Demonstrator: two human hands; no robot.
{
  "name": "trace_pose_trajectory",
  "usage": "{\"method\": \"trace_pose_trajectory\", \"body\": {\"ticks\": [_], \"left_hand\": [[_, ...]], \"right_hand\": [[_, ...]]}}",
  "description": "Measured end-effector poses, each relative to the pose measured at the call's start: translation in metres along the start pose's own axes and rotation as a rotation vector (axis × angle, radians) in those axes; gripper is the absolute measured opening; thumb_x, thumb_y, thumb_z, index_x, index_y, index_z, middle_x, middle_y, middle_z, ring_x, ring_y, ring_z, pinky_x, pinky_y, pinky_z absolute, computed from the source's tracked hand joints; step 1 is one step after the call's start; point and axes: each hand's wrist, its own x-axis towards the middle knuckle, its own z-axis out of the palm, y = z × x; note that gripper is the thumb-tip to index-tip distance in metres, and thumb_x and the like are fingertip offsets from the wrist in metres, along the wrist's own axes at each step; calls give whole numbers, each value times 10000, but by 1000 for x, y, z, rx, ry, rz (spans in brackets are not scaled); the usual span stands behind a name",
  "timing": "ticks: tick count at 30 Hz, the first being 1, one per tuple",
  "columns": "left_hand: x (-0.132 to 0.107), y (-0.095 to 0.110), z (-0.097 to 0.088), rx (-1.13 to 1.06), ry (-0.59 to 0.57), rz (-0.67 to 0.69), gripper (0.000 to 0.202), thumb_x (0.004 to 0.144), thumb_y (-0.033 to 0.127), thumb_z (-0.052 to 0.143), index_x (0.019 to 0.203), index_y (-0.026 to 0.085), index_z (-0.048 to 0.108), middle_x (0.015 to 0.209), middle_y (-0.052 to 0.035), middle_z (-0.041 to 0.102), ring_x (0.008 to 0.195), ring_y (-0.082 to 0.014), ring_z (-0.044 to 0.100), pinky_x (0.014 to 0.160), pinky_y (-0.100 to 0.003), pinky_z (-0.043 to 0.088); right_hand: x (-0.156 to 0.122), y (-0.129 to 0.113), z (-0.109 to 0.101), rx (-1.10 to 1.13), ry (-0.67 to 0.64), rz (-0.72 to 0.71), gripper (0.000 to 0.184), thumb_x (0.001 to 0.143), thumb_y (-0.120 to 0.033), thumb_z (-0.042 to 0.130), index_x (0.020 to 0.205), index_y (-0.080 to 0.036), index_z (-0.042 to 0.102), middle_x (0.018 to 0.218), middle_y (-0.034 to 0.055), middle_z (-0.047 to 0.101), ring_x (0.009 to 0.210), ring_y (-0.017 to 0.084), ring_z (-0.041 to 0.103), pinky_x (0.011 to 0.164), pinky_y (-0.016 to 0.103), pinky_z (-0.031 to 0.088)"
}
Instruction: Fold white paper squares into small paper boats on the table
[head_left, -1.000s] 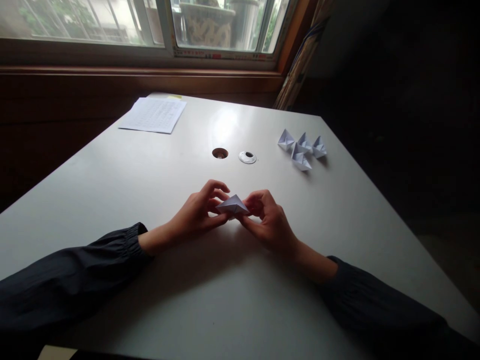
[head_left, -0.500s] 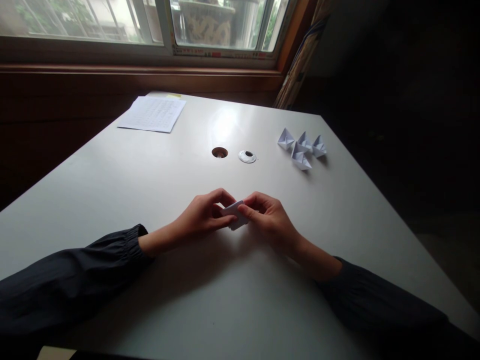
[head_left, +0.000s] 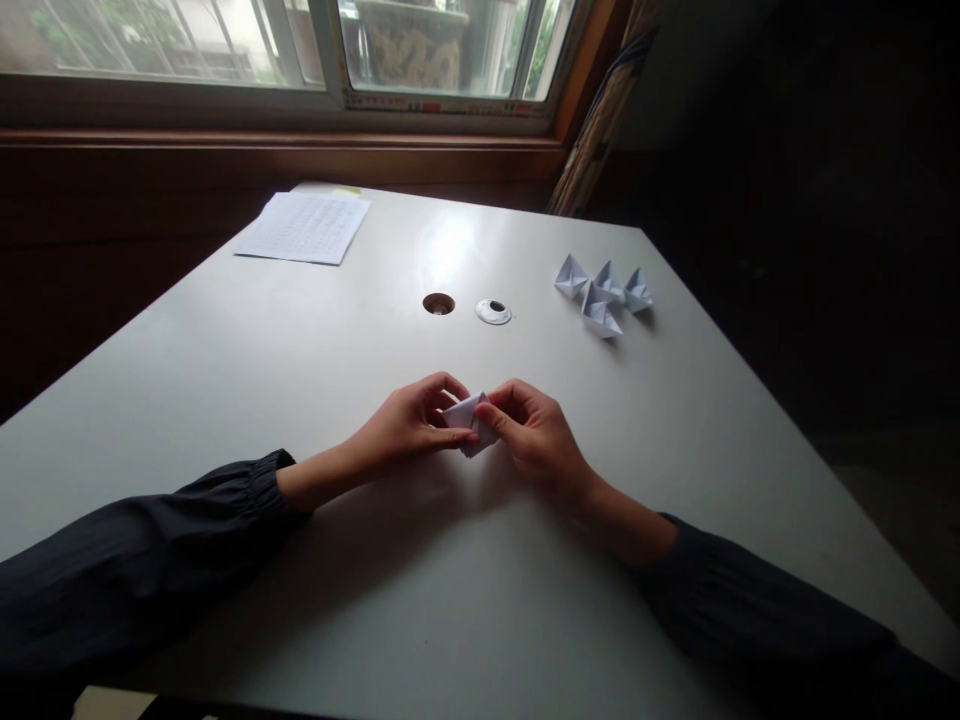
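Observation:
A small piece of folded white paper (head_left: 466, 411) is held just above the table, between my two hands. My left hand (head_left: 409, 420) pinches its left side, with the thumb along the lower edge and the fingers behind. My right hand (head_left: 541, 432) grips the right side, its thumb pressed on the front face. The fingertips behind the paper are partly hidden. Several folded white paper boats (head_left: 602, 312) stand grouped on the table, farther off to the right of my hands.
The white table (head_left: 360, 620) has a round cable hole (head_left: 439, 304), with its loose cover (head_left: 494, 312) lying beside it. Written sheets of paper (head_left: 304, 228) lie at the far left corner. Beyond the table are a window (head_left: 450, 50) and a tied curtain (head_left: 600, 120).
The folded paper has changed from a flat, squarish packet to a more pointed shape with its layers parting. Both hands keep nearly the same place, with slight finger movement.

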Motion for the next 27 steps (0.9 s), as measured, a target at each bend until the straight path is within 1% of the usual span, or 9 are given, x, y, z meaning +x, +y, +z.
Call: {"method": "trace_pose_trajectory", "body": {"ticks": [5, 9, 12, 15, 17, 19, 21, 24, 27], "left_hand": [[-2, 7, 2, 37, -56, -2, 437, 818, 379, 811, 1107, 202, 536, 745, 14, 674, 662, -124, 638, 552, -190, 427], [-3, 9, 2, 41, -72, -2, 452, 818, 354, 812, 1142, 211, 531, 727, 36, 626, 669, -121, 629, 576, -197, 443], [-4, 7, 0, -16, -23, 10, 503, 823, 372, 808, 1190, 210, 504, 795, 3, 665, 735, -151, 676, 626, -221, 492], [-5, 6, -1, -98, 79, 27, 571, 830, 383, 802, 1266, 233, 466, 888, -21, 679, 780, -163, 693, 666, -241, 529], [-5, 7, -1, -135, 130, 32, 617, 833, 382, 803, 1321, 262, 444, 888, -7, 660, 765, -151, 682, 670, -241, 537], [-5, 8, -1, -148, 144, 32, 603, 834, 388, 804, 1320, 270, 467, 884, -1, 651, 756, -141, 670, 675, -239, 539], [-4, 9, 0, -143, 119, 34, 493, 841, 405, 796, 1230, 233, 547, 913, -21, 660, 786, -143, 669, 694, -240, 542], [-2, 10, 1, -130, 66, 36, 386, 868, 441, 760, 1109, 171, 623, 942, -59, 680, 839, -160, 678, 741, -263, 559], [0, 8, -2, -84, 30, 36, 436, 886, 458, 737, 1195, 172, 625, 996, -78, 696, 873, -174, 688, 773, -293, 574]], "right_hand": [[-3, -2, 0, -48, -31, -31, 340, 850, -481, 775, 792, -187, 614, 732, 6, 653, 677, 158, 636, 629, 288, 520], [-1, -5, -4, -60, -118, 5, 309, 871, -456, 753, 821, -174, 638, 776, 21, 665, 710, 159, 649, 643, 285, 529], [0, -6, -10, -3, -180, 31, 308, 910, -447, 710, 1046, -178, 645, 838, 33, 701, 723, 172, 692, 686, 321, 579], [-3, -3, -14, 13, -165, 8, 398, 936, -395, 682, 1270, -220, 556, 882, 15, 700, 719, 171, 710, 718, 358, 621], [-6, 0, -15, -36, -139, -56, 432, 931, -350, 689, 1323, -253, 538, 954, 20, 694, 748, 169, 711, 718, 363, 638], [-8, 2, -14, -141, -116, -165, 409, 923, -312, 699, 1312, -276, 581, 1048, 41, 686, 797, 172, 708, 709, 350, 644], [-9, 1, -13, -272, -92, -289, 316, 925, -284, 700, 1238, -279, 658, 1095, 53, 675, 823, 169, 701, 690, 322, 640], [-8, -3, -13, -419, -60, -425, 194, 947, -258, 682, 1135, -280, 727, 1068, 49, 680, 817, 160, 689, 673, 299, 631], [-6, -7, -15, -489, -2, -483, 178, 969, -243, 654, 1116, -289, 744, 1047, 48, 695, 897, 183, 684, 723, 318, 632]]}}
